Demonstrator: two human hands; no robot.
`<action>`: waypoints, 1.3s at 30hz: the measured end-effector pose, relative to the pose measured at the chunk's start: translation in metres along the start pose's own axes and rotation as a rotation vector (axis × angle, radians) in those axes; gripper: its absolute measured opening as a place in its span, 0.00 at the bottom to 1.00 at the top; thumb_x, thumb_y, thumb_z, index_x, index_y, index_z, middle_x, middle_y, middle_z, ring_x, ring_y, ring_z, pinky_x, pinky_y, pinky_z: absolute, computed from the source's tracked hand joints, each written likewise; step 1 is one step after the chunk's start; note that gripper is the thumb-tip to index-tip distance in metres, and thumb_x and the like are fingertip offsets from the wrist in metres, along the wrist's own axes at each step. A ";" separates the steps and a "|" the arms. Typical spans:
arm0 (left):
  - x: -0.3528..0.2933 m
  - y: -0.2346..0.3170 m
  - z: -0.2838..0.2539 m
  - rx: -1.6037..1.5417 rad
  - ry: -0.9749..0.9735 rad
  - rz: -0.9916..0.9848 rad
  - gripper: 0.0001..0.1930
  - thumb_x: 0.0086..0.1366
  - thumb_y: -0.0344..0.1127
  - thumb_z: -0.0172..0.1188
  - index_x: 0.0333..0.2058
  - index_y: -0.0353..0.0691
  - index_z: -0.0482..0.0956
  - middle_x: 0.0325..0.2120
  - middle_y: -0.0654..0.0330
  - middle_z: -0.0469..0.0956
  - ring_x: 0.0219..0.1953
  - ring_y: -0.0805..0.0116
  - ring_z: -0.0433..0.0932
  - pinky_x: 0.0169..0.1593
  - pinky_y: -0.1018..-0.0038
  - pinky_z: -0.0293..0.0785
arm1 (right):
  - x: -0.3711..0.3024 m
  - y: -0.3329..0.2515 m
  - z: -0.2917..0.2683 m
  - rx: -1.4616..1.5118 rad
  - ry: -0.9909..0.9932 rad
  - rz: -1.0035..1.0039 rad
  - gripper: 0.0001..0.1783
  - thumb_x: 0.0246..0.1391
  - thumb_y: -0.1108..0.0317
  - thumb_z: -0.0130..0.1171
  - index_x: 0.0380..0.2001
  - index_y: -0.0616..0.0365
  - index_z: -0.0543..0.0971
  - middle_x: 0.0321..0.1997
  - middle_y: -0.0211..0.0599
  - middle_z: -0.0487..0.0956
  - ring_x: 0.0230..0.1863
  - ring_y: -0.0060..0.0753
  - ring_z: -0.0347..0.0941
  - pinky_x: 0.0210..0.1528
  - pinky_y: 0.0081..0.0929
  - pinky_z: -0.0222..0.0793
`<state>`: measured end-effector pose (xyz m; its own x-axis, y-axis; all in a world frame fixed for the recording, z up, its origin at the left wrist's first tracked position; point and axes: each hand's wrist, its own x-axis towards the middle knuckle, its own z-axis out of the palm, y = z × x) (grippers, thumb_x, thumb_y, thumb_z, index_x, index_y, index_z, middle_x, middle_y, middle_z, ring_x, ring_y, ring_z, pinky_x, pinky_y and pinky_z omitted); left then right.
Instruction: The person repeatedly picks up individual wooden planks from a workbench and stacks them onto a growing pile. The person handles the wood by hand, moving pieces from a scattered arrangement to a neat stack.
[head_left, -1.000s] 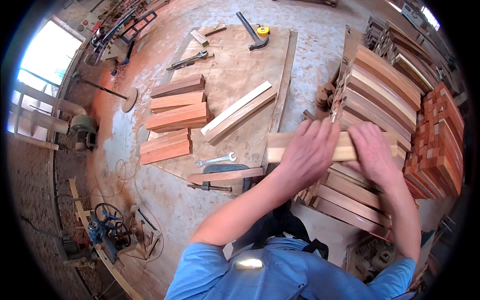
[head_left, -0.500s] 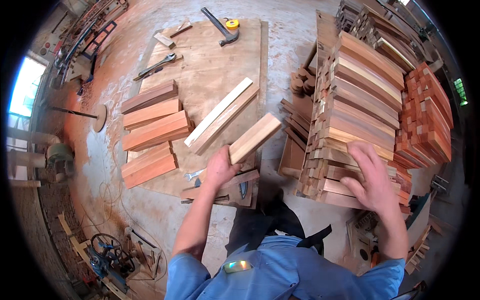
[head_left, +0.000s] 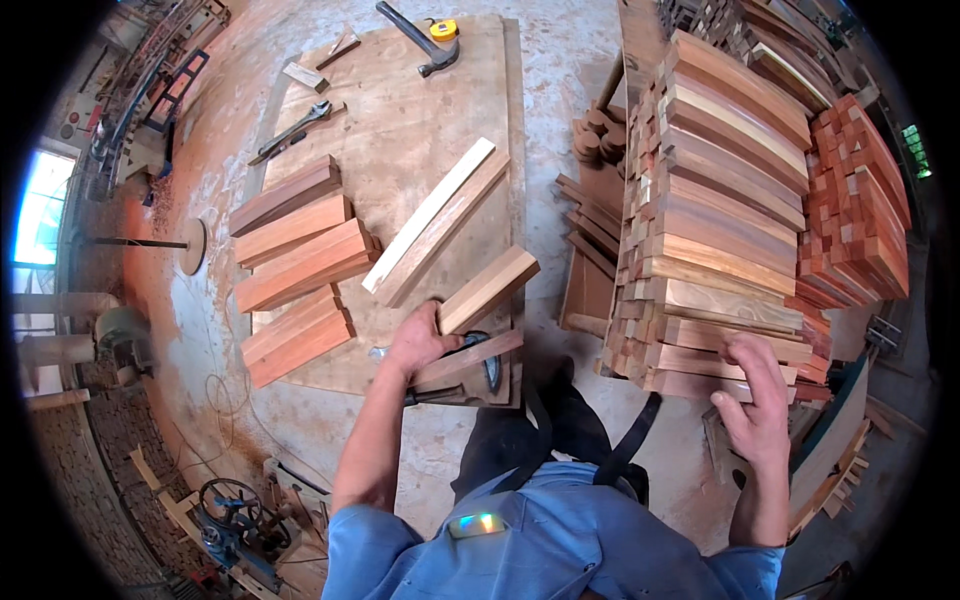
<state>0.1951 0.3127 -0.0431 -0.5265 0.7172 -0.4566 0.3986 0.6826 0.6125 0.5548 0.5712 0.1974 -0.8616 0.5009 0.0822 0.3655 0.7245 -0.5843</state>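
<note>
Slanting lengthwise away rightward, wooden block [head_left: 488,292], left hand [head_left: 420,342] grasping near end, right hand [head_left: 755,400] loosely spread

A woodworking workshop: timber [head_left: 730,200] stacked just beyond the right grip [head_left: 758,405], a hammer [head_left: 409,33] well beyond the left grip [head_left: 418,342], reddish floor dust [head_left: 172,350] farther left.

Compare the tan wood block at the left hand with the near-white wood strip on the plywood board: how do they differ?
The wood block is tan; the wood strip is near-white on top. The left hand grips the wood block at one end; the wood strip lies untouched on the plywood board. Both are straight-edged and slant up to the right.
</note>
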 end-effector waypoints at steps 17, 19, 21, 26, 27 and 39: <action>0.030 0.011 0.039 0.304 0.508 0.171 0.30 0.47 0.38 0.72 0.48 0.34 0.72 0.43 0.44 0.75 0.46 0.41 0.74 0.50 0.51 0.72 | -0.023 0.023 -0.007 0.044 0.023 0.104 0.27 0.44 0.75 0.68 0.50 0.66 0.75 0.54 0.54 0.76 0.55 0.55 0.74 0.57 0.42 0.71; 0.041 0.009 0.047 0.368 0.509 0.121 0.30 0.47 0.37 0.71 0.48 0.33 0.72 0.43 0.44 0.75 0.47 0.41 0.74 0.52 0.51 0.71 | -0.023 0.021 -0.016 0.008 0.026 0.072 0.27 0.45 0.74 0.69 0.51 0.66 0.75 0.54 0.53 0.76 0.55 0.55 0.74 0.57 0.42 0.71; 0.051 0.018 0.052 0.335 0.482 0.033 0.31 0.47 0.36 0.71 0.51 0.33 0.72 0.43 0.44 0.75 0.48 0.41 0.73 0.54 0.50 0.70 | -0.018 0.018 -0.034 -0.103 0.036 0.028 0.27 0.46 0.73 0.70 0.51 0.66 0.75 0.53 0.52 0.76 0.54 0.54 0.74 0.56 0.42 0.72; 0.051 0.040 0.057 0.377 0.534 0.034 0.38 0.54 0.37 0.70 0.62 0.34 0.65 0.50 0.43 0.72 0.53 0.42 0.70 0.58 0.53 0.67 | 0.005 0.031 -0.076 -0.144 0.127 0.022 0.24 0.51 0.67 0.68 0.50 0.65 0.76 0.50 0.52 0.77 0.52 0.54 0.76 0.53 0.41 0.74; 0.052 0.042 0.058 0.404 0.536 0.023 0.38 0.55 0.37 0.70 0.63 0.34 0.64 0.51 0.43 0.72 0.53 0.42 0.69 0.59 0.54 0.67 | 0.010 0.041 -0.084 -0.157 0.138 0.026 0.23 0.52 0.67 0.68 0.50 0.65 0.76 0.49 0.52 0.78 0.51 0.54 0.76 0.52 0.41 0.74; 0.034 0.121 0.056 0.379 0.568 0.356 0.35 0.59 0.34 0.65 0.64 0.31 0.63 0.59 0.38 0.65 0.62 0.38 0.63 0.66 0.53 0.60 | 0.151 0.249 -0.103 -0.412 0.415 0.309 0.28 0.58 0.53 0.60 0.48 0.71 0.76 0.50 0.64 0.77 0.55 0.64 0.71 0.59 0.49 0.68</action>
<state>0.2677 0.4272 -0.0210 -0.5821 0.7903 0.1912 0.7924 0.4988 0.3511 0.5522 0.8761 0.1476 -0.5186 0.7958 0.3127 0.7499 0.5990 -0.2807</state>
